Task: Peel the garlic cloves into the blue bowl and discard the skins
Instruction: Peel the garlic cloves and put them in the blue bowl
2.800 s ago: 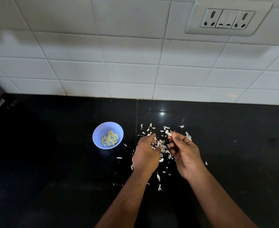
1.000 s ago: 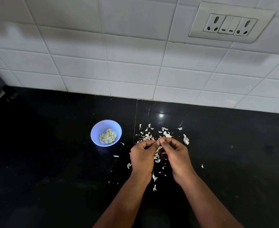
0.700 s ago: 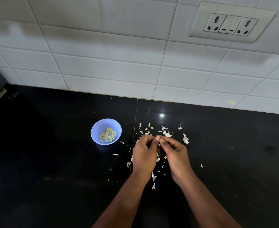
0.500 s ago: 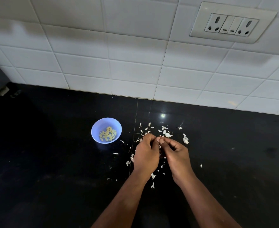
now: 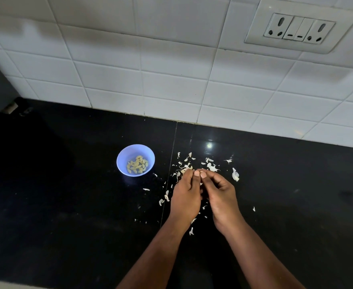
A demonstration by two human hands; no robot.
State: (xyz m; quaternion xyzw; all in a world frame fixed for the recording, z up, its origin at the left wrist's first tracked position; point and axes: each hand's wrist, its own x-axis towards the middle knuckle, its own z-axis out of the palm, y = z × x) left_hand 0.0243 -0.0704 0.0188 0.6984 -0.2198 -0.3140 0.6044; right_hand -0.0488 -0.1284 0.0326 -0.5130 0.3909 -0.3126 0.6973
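Hands barely moved | left hand (image 5: 185, 197), right hand (image 5: 220, 195) grip: curled, thumbs touching, contents unclear

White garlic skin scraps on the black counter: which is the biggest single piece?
The curled white scrap right of the hands, lying alone.

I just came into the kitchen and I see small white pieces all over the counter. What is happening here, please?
A person is peeling garlic. The left hand and the right hand are pressed close together over the black counter, fingertips pinching something small that is mostly hidden, probably a clove. A blue bowl to the left holds peeled cloves. Papery skins lie scattered around the hands, not yet discarded.
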